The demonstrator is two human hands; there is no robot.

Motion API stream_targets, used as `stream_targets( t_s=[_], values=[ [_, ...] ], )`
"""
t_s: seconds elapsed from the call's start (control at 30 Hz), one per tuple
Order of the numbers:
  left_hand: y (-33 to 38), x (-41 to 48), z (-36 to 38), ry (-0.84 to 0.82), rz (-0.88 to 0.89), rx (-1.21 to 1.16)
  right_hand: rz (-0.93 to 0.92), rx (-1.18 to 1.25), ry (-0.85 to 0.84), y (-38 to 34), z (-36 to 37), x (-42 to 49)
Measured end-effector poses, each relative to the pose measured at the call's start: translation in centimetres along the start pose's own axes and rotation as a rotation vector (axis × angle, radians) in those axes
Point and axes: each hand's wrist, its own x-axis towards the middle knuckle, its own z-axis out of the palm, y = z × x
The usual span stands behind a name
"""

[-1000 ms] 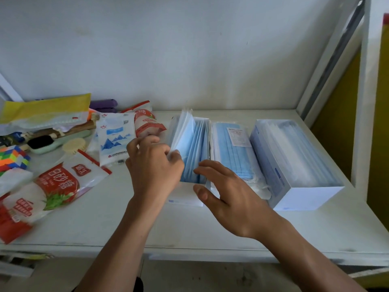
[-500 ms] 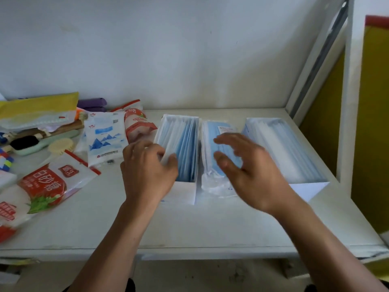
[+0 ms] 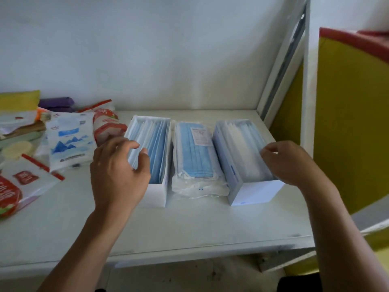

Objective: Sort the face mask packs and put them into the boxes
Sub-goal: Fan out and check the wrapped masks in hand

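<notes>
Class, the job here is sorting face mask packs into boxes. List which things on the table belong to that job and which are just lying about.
Belong to the job:
left box
right box
bagged mask pack

Lying about:
blue-and-white packet
red-and-white bag
red-labelled pouch
purple item

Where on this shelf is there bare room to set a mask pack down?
The front strip of the shelf is bare, between the boxes and the front edge. A narrower bare strip runs behind the boxes, along the wall. The left end is crowded with snack bags. The left box, loose mask pack and right box sit nearly side by side.
</notes>
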Motion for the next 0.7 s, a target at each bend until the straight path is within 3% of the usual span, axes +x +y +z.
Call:
stream_targets(
  t_s=[0.43,0.6,0.7],
  values=[
    [-0.1,-0.3,-0.1,0.000,0.014,-0.020,0.008,-0.124,0.070,0.3,1.5,0.4],
    [-0.3,-0.3,-0.2,0.003,-0.007,-0.042,-0.033,0.040,0.290,-0.5,-0.6,-0.7],
    [-0.1,0.0,-0.5,0.078,0.068,-0.038,-0.107,0.209,0.481,-1.4,-3.5,-2.3]
  ],
)
